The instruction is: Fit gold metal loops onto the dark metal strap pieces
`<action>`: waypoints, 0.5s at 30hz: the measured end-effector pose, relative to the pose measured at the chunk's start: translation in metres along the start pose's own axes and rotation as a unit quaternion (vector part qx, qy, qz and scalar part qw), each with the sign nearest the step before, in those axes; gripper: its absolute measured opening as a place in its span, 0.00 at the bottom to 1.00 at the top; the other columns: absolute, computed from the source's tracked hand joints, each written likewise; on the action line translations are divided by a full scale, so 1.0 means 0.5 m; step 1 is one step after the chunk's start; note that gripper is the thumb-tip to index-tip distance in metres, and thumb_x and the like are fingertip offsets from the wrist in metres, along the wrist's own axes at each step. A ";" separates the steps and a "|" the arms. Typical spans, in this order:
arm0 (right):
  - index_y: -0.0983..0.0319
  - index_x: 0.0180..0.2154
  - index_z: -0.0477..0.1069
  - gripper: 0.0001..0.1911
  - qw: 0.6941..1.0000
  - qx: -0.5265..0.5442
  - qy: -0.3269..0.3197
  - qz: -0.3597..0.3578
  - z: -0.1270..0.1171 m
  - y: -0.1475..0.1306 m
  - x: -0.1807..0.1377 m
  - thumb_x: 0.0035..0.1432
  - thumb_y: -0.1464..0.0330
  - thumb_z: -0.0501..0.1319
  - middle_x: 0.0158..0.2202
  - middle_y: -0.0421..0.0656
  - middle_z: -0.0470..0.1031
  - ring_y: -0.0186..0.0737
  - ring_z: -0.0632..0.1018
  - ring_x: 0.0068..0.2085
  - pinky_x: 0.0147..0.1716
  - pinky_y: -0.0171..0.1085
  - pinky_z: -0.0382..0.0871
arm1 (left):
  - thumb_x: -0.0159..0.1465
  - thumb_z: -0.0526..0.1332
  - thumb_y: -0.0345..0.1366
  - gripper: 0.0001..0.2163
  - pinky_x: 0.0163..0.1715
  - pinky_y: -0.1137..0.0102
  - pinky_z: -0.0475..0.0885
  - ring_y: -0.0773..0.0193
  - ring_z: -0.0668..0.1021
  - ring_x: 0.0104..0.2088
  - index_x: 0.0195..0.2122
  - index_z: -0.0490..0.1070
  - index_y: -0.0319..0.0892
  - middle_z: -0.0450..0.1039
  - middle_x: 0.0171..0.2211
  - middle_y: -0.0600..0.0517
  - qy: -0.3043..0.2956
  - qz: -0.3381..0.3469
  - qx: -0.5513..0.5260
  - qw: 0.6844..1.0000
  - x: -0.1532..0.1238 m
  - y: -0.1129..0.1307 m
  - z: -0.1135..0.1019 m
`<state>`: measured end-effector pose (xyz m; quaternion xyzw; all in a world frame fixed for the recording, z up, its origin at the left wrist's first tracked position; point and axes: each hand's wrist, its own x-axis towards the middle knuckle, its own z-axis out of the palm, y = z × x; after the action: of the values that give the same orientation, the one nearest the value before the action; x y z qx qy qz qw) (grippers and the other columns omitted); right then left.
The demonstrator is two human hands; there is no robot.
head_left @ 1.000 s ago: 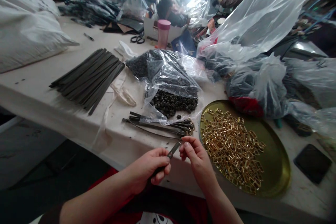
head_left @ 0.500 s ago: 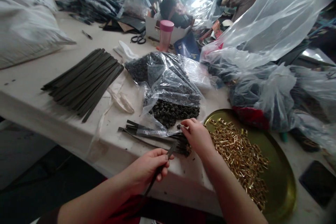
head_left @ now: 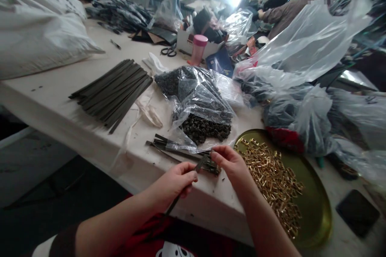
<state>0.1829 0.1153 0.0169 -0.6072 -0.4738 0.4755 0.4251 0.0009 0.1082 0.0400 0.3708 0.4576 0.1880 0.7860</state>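
My left hand (head_left: 178,178) is closed round a narrow dark strap (head_left: 171,207), whose upper end sticks out past the thumb and whose tail hangs below the table edge. Close to that end, my right hand (head_left: 231,164) pinches a small black loop (head_left: 212,153) between thumb and fingertips; whether it touches the strap I cannot tell. Several dark straps (head_left: 164,143) lie behind my hands, their right ends partly hidden. Many small black loops (head_left: 208,129) spill from the mouth of a clear plastic bag (head_left: 196,100).
On the right, a round brass-coloured tray (head_left: 319,213) holds a heap of gold metal buckles (head_left: 271,176). A bundle of dark strips (head_left: 111,88) lies to the left. Further back are scissors (head_left: 169,51), a pink-lidded bottle (head_left: 199,48), filled plastic bags (head_left: 313,116) and another person's sleeve (head_left: 280,16).
My right hand has brought the small black loop from beside the bag's mouth towards the strap end in my left hand. The whole view has shifted slightly.
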 end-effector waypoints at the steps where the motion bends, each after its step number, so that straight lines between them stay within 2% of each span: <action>1: 0.61 0.33 0.69 0.10 0.996 0.086 -0.001 0.039 0.012 0.003 -0.028 0.49 0.62 0.62 0.27 0.39 0.71 0.35 0.71 0.27 0.30 0.36 0.63 | 0.56 0.57 0.35 0.08 0.18 0.78 0.56 0.74 0.63 0.19 0.36 0.67 0.38 0.61 0.22 0.59 0.012 0.038 0.039 0.998 -0.005 -0.002 0.003; 4: 0.59 0.33 0.69 0.11 0.956 0.277 0.035 0.089 0.057 0.016 -0.098 0.47 0.62 0.64 0.28 0.38 0.72 0.32 0.70 0.27 0.29 0.34 0.64 | 0.56 0.59 0.38 0.08 0.29 0.75 0.62 0.68 0.68 0.29 0.33 0.68 0.38 0.67 0.27 0.55 0.034 0.151 0.145 0.977 -0.013 -0.011 0.014; 7: 0.58 0.33 0.69 0.11 0.930 0.352 0.052 0.093 0.094 0.023 -0.145 0.46 0.62 0.65 0.31 0.39 0.73 0.34 0.71 0.30 0.30 0.35 0.64 | 0.57 0.58 0.40 0.10 0.33 0.73 0.63 0.65 0.69 0.32 0.32 0.68 0.37 0.69 0.29 0.53 0.040 0.191 0.199 0.960 -0.019 -0.028 0.024; 10: 0.58 0.34 0.69 0.11 0.936 0.334 0.065 0.084 0.105 0.025 -0.176 0.46 0.63 0.65 0.30 0.38 0.71 0.32 0.70 0.28 0.29 0.33 0.63 | 0.58 0.56 0.41 0.10 0.31 0.74 0.62 0.65 0.69 0.30 0.32 0.67 0.37 0.68 0.28 0.54 0.052 0.207 0.241 0.947 -0.029 -0.046 0.029; 15: 0.60 0.32 0.69 0.11 0.966 0.242 0.070 0.061 0.081 0.025 -0.213 0.47 0.63 0.64 0.27 0.37 0.69 0.32 0.68 0.28 0.30 0.32 0.62 | 0.57 0.56 0.39 0.08 0.27 0.75 0.62 0.68 0.68 0.27 0.29 0.66 0.39 0.67 0.25 0.56 0.067 0.221 0.302 0.925 -0.048 -0.067 0.030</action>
<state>0.1347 0.0113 0.0161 -0.5463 -0.2754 0.5572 0.5615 0.0002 0.0648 0.0333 0.6692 0.4509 0.2340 0.5424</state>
